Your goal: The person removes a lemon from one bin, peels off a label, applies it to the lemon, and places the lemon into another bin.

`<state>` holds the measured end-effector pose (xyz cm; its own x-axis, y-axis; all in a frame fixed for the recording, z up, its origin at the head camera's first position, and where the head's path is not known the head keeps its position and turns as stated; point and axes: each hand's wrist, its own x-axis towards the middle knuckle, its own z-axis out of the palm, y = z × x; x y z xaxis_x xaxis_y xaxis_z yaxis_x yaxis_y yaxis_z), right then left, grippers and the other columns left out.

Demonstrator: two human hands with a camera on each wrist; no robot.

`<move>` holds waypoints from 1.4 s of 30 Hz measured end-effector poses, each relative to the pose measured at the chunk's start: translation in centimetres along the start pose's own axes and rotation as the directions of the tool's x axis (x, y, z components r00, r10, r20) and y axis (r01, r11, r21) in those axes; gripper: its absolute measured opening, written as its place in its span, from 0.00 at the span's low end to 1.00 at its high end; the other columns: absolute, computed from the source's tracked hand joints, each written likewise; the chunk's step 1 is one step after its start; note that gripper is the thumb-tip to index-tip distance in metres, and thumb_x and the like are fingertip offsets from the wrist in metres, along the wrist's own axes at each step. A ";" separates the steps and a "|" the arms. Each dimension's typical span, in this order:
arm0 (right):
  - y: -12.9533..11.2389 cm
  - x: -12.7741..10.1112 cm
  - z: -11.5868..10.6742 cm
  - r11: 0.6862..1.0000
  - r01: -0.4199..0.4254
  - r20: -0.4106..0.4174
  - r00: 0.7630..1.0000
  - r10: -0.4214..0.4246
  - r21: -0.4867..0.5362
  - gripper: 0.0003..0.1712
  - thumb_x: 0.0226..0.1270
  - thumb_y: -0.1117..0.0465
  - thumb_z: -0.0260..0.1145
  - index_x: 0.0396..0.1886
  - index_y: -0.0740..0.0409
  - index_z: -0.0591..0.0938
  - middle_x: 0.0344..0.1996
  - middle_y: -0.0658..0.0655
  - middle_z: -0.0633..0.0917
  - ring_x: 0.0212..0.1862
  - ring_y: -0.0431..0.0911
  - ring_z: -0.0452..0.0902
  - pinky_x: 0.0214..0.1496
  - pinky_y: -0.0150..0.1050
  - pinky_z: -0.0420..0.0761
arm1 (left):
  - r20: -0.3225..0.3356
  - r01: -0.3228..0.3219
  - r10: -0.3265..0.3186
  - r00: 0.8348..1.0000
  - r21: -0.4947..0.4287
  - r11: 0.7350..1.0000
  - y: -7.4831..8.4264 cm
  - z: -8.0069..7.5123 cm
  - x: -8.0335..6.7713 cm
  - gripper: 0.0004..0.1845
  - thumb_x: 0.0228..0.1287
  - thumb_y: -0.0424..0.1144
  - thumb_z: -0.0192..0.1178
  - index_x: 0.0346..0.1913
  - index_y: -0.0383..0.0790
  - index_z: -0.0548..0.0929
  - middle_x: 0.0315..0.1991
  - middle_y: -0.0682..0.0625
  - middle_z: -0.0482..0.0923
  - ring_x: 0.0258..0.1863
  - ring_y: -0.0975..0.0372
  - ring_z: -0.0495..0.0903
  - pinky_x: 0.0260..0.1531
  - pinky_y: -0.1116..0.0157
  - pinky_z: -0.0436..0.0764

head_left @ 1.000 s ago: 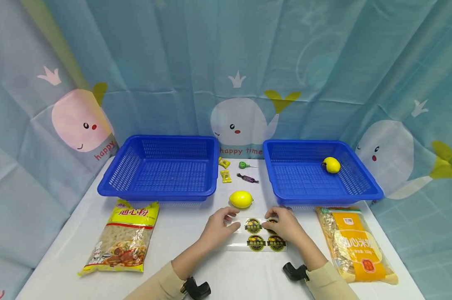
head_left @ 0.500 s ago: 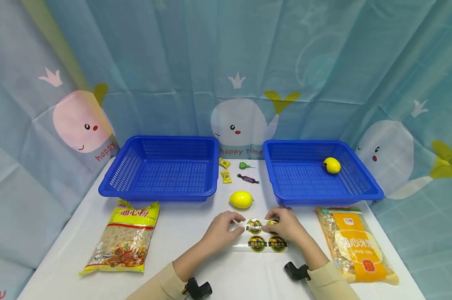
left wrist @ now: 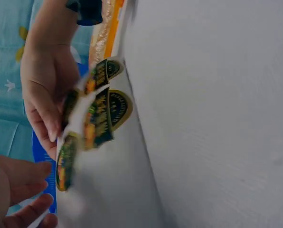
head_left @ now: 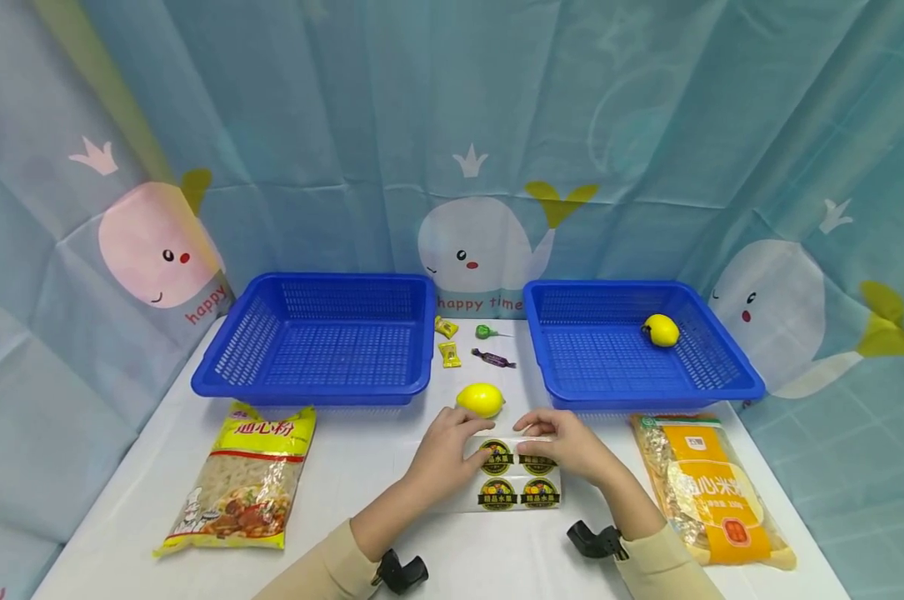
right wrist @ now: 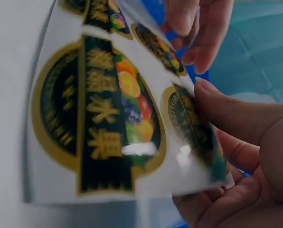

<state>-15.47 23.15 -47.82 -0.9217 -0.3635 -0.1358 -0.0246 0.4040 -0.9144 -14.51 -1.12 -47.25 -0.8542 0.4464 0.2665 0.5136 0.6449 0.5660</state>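
My right hand [head_left: 571, 446] pinches the upper right edge of a sheet of round black-and-gold fruit stickers [head_left: 517, 479]. In the right wrist view, the thumb [right wrist: 227, 111] lies on the sheet's printed face while the other fingers are behind it. The sheet is lifted and bent along that edge. My left hand [head_left: 446, 454] hovers over the sheet's left part, its thumb and fingers apart. In the left wrist view, the left fingers [left wrist: 30, 183] are beside the sheet's edge with nothing between them. A yellow lemon [head_left: 481, 400] lies just beyond the left fingertips.
Two blue baskets stand at the back: a left basket [head_left: 312, 389] and a right basket [head_left: 646, 394] with another lemon [head_left: 661, 331] inside. Wrapped candies [head_left: 449, 354] lie between them. A pasta bag [head_left: 242, 479] is at left, an orange-labelled bag [head_left: 710, 487] at right.
The sticker sheet has shifted left and slightly toward me, with the right hand holding its edge. My left hand has moved a little right and forward, over the sheet.
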 end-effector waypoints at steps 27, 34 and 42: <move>-0.2 0.5 0.0 0.999 -0.004 0.002 1.000 0.004 0.048 0.21 0.66 0.59 0.72 0.53 0.66 0.82 0.40 0.59 0.88 0.38 0.43 0.83 0.40 0.32 0.83 | -0.030 0.080 -0.093 0.995 -0.293 0.953 0.5 -1.7 0.2 0.02 0.61 0.38 0.70 0.34 0.49 0.86 0.36 0.58 0.86 0.44 0.55 0.82 0.48 0.57 0.79; 0.6 1.2 0.7 0.975 -0.068 -0.160 0.987 0.034 -0.213 0.12 0.61 0.59 0.76 0.43 0.56 0.86 0.33 0.49 0.87 0.37 0.40 0.79 0.42 0.34 0.79 | 0.071 0.171 -0.156 0.985 -0.421 0.891 0.2 -2.7 -0.2 0.01 0.70 0.34 0.59 0.40 0.40 0.77 0.29 0.52 0.84 0.26 0.67 0.76 0.32 0.69 0.78; 0.7 0.9 1.9 0.882 -0.130 -0.249 0.968 0.015 -0.452 0.11 0.58 0.60 0.78 0.39 0.54 0.86 0.34 0.47 0.86 0.40 0.44 0.81 0.55 0.48 0.77 | 0.084 0.249 -0.235 0.968 -0.396 0.884 -0.3 -2.9 -0.5 0.13 0.60 0.29 0.58 0.47 0.42 0.75 0.26 0.54 0.79 0.19 0.67 0.62 0.31 0.65 0.68</move>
<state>-15.57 21.52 -49.30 -0.9893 -0.1373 -0.0501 -0.0775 0.7832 -0.6169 -14.42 -3.31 -45.30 -0.9411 0.3329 0.0593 0.2093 0.4357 0.8754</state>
